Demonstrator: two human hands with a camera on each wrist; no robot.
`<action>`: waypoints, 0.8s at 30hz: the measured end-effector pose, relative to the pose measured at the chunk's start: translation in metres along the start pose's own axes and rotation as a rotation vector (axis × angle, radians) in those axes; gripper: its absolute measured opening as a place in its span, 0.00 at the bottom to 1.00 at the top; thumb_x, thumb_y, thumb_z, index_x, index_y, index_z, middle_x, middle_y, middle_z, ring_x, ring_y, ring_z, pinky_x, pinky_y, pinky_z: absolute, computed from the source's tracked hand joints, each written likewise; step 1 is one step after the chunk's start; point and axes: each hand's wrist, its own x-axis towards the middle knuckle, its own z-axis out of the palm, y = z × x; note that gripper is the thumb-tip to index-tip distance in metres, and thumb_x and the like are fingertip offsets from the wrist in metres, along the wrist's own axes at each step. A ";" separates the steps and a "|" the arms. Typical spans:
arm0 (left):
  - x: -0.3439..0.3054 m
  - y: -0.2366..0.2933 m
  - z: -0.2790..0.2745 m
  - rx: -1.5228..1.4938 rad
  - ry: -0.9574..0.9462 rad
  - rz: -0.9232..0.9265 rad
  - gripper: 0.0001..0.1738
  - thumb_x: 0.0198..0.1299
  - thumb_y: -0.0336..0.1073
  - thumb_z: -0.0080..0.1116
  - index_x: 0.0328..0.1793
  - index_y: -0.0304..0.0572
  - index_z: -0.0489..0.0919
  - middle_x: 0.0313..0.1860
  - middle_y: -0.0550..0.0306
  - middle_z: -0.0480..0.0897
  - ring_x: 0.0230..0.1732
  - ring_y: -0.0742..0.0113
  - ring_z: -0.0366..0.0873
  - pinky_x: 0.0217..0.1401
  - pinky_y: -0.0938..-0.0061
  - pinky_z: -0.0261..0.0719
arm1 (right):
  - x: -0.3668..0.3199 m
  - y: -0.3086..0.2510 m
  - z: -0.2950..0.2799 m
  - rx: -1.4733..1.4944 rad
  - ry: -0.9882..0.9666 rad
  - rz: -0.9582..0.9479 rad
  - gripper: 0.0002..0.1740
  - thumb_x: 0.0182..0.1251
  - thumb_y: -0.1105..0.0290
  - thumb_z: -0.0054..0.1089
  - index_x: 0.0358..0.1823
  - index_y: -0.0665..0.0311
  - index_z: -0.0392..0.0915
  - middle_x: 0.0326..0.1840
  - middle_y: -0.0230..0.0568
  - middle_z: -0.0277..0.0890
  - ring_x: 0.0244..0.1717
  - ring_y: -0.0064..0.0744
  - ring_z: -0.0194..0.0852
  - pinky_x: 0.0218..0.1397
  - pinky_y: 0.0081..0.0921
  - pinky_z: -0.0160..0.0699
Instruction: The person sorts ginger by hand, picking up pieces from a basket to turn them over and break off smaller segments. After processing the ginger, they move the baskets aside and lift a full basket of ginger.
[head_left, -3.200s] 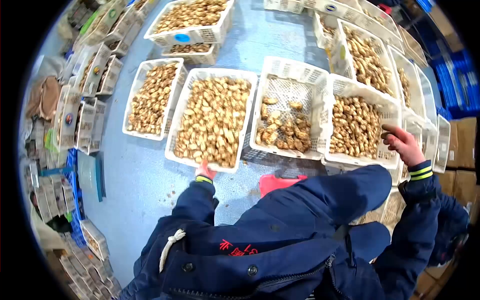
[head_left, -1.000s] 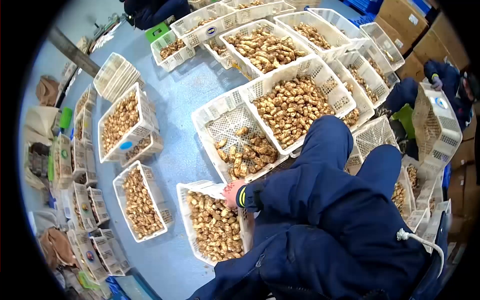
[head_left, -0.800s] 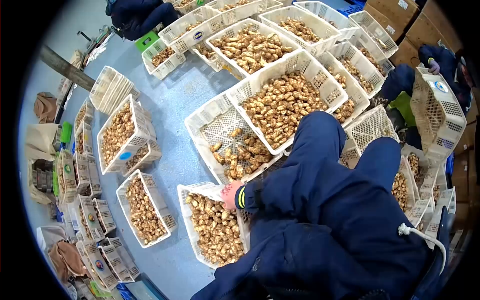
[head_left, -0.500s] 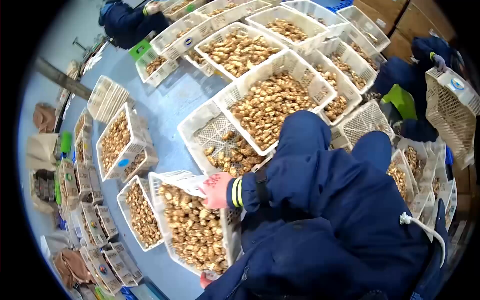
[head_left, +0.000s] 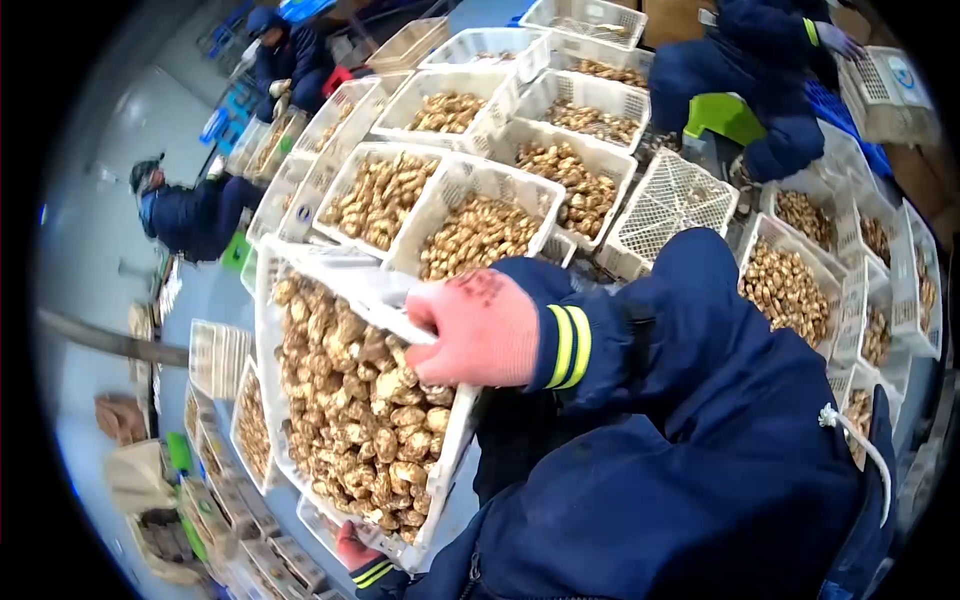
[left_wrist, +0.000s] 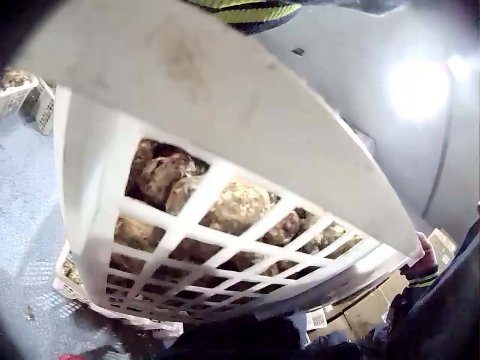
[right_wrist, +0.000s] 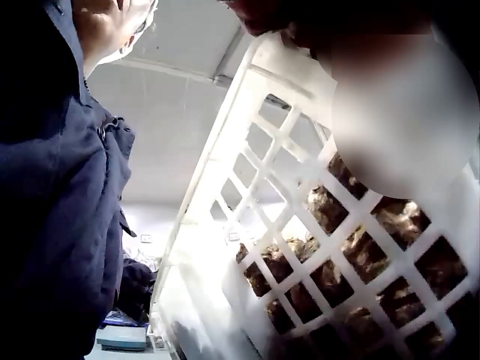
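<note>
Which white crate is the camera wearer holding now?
The full foreground crate, at lower left of the head view: the right hand grips its rim while the left hand touches its lower end. Others stand farther away.

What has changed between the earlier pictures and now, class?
The full crate has been lifted off the floor, up toward the head camera. The right hand, away from it at first, now grips it; the left hand touches the opposite end. Its brown tubers stayed inside.
</note>
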 end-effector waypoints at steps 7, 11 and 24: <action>0.004 0.062 0.203 0.136 -0.551 -0.197 0.10 0.59 0.35 0.46 0.41 0.38 0.74 0.26 0.56 0.78 0.32 0.61 0.77 0.35 0.64 0.78 | -0.073 0.042 -0.147 0.031 0.342 0.259 0.19 0.47 0.57 0.60 0.27 0.68 0.77 0.21 0.51 0.75 0.28 0.45 0.78 0.37 0.34 0.76; 0.011 0.063 0.335 0.296 -0.696 -0.162 0.07 0.59 0.31 0.47 0.39 0.38 0.76 0.30 0.56 0.78 0.33 0.60 0.78 0.39 0.66 0.78 | -0.136 0.091 -0.211 0.029 0.615 0.276 0.17 0.48 0.61 0.63 0.24 0.71 0.75 0.15 0.39 0.70 0.17 0.27 0.68 0.23 0.26 0.67; -0.013 -0.121 0.734 1.658 -1.805 1.233 0.27 0.35 0.15 0.41 0.47 0.32 0.75 0.39 0.50 0.77 0.43 0.59 0.76 0.53 0.76 0.72 | -0.324 0.305 -0.308 0.210 1.112 0.896 0.08 0.53 0.69 0.61 0.27 0.68 0.76 0.21 0.24 0.68 0.24 0.15 0.60 0.27 0.18 0.57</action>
